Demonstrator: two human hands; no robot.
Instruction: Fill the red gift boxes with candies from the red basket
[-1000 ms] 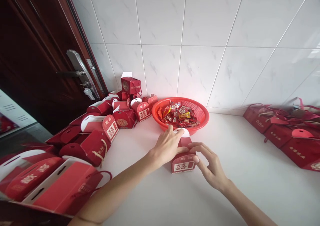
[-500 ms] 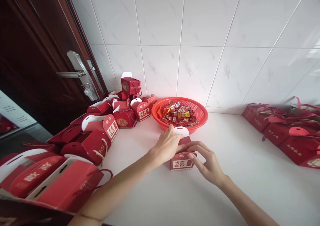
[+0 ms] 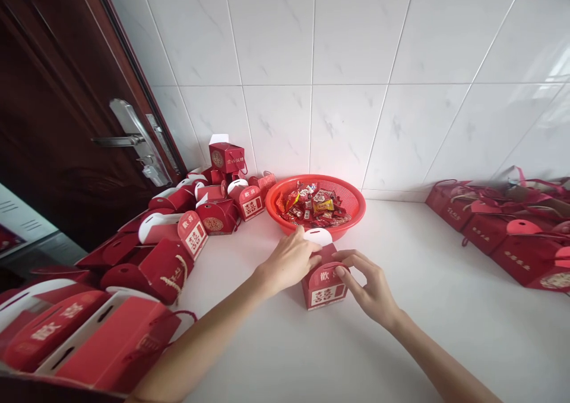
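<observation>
Small red card box with an arched near panel sits upright on the white tabletop, directly between the hands. Left hand is on its left side, toward the far end; right hand is on its right side, toward the near end. Long axis looks to run roughly away from the person, so the hands flank it instead of sitting at its two ends. Printed near panel faces the person, its arched top standing up between the two wrists. White rounded flap stands at the far end, just beside the left fingers; left hand is the nearer one to it. Right hand is nearer to the arched near panel: thumb on its upper right edge, index finger bent over the box behind it, so it reads as a light pinch there. Left hand is half closed, fingers curled; contact is partly hidden, can't tell whether it grips or only steadies. Beyond both hands, just past the white flap: round red perforated plastic basket holding wrapped sweets in mostly red wrappers. Out left of the left hand, a crowded pile of red card boxes, many with tops open. Well apart, right of and beyond the right hand, a row of dark red card boxes with cord handles.
</observation>
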